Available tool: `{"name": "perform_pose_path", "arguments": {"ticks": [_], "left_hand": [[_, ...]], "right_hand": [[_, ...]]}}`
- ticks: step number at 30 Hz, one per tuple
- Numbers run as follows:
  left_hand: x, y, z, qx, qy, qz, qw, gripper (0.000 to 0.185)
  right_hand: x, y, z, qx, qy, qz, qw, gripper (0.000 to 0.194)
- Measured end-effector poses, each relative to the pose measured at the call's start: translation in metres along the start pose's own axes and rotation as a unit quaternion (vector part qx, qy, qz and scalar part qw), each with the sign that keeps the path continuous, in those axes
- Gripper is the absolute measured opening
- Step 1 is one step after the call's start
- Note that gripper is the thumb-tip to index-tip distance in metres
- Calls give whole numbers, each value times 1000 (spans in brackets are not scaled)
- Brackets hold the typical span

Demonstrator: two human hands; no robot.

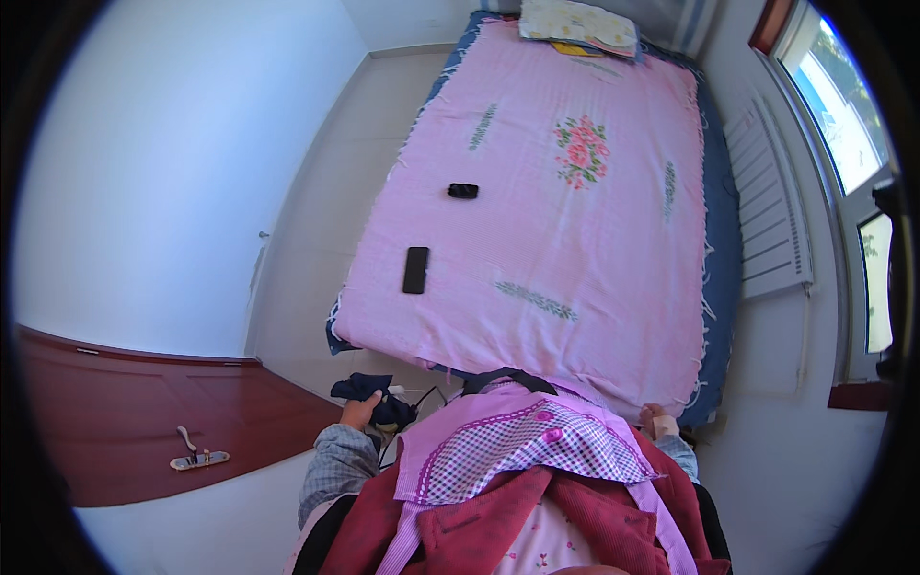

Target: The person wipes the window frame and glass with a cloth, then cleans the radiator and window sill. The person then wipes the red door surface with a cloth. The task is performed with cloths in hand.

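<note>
My left hand grips a dark navy cloth, beyond the near left corner of the bed. The cloth hangs in loose folds over pale and dark items on the floor that I cannot make out. My right hand is at the near right edge of the bed, fingers curled, against or just beside the pink blanket. Whether it pinches the blanket's edge is hidden. The blanket has a fringe and a red flower print, and lies slightly wrinkled over a blue bed cover.
A black phone and a smaller black device lie on the blanket's left half. A pillow rests at the far end. On the right are a white radiator and a window. A red-brown door stands at left.
</note>
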State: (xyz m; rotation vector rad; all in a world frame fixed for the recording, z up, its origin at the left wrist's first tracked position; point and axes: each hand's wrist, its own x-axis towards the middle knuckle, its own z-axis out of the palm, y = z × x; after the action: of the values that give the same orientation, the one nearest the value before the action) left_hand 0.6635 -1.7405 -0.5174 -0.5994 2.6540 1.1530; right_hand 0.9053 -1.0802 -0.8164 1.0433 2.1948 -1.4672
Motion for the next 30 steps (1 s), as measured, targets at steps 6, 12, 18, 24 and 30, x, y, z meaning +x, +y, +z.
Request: {"name": "perform_pose_path", "arguments": {"ticks": [6,12,18,24,30], "left_hand": [[-19,48,-49,-7,36,54,998,64],[-54,44,-55,-4,92,6,996,66],[-108,15,-78,-90,129,-50,986,66],[-85,-40,-128,-241,200,-101,944,50],[-7,-84,-170,-296,145,-138,934,39]], "right_hand": [[-2,-83,-25,111,48,-142,982,41],[-36,-131,-23,-67,-49,-151,985,39],[-21,-149,-2,-188,-122,-144,964,37],[33,-178,42,-132,-145,-124,973,35],[72,-250,104,94,-67,-55,992,32]]}}
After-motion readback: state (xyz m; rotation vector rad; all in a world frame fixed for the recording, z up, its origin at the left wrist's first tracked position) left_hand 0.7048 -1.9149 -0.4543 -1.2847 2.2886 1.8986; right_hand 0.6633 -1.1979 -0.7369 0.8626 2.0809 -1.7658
